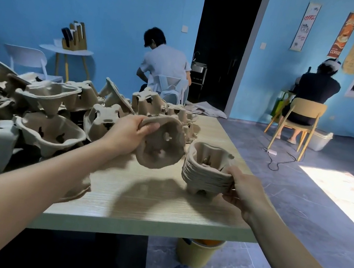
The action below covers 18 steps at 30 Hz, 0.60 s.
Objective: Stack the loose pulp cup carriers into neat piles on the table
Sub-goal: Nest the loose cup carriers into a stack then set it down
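Observation:
My left hand (129, 135) grips the rim of a single grey-brown pulp cup carrier (162, 144), held tilted above the table with its hollow side facing me. Just right of it stands a nested stack of carriers (207, 171) on the wooden table (159, 204). My right hand (246, 193) holds that stack at its right side, thumb on the rim and fingers around the layered edges. A big jumble of loose carriers (56, 117) covers the left and back of the table.
The table's right edge runs close to the stack, with grey floor beyond. A yellow bucket (197, 252) sits under the table corner. Two people sit on chairs (298, 122) facing the blue wall. A white chair (28, 60) and small round table (66, 50) stand at back left.

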Motion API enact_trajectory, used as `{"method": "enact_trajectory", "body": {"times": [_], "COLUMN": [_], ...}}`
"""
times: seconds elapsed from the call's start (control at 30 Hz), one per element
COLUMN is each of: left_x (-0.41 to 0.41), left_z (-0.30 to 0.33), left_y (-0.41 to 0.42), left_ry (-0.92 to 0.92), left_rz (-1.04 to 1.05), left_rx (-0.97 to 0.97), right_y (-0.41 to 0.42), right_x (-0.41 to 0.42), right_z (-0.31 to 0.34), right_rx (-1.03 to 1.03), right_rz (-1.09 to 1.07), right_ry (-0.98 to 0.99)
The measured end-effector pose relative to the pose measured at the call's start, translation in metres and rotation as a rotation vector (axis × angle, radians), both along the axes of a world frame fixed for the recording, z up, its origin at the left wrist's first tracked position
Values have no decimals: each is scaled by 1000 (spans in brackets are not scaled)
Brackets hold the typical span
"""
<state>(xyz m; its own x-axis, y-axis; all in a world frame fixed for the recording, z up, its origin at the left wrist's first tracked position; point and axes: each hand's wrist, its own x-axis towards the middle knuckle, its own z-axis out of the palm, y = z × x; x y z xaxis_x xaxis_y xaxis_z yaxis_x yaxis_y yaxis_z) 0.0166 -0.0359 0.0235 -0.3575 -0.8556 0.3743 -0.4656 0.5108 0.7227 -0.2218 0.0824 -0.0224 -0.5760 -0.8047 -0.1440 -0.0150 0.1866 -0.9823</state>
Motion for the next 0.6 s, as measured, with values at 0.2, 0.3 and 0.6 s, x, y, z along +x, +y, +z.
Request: {"method": "enact_trajectory", "body": {"times": [0.2, 0.3, 0.6], "left_x": [-23, -42, -94], "left_z": [32, 41, 37], "left_y": [-5, -2, 7], "left_ry": [96, 178, 112], "left_rz": [-40, -71, -177], "left_rx": [-48, -38, 61], "right_y": [2, 2, 6], "right_x": [-1, -1, -2], "right_z": [2, 4, 8], "right_rx": [5, 4, 7], "right_rz": [25, 31, 80], "right_ry": [7, -8, -13]}}
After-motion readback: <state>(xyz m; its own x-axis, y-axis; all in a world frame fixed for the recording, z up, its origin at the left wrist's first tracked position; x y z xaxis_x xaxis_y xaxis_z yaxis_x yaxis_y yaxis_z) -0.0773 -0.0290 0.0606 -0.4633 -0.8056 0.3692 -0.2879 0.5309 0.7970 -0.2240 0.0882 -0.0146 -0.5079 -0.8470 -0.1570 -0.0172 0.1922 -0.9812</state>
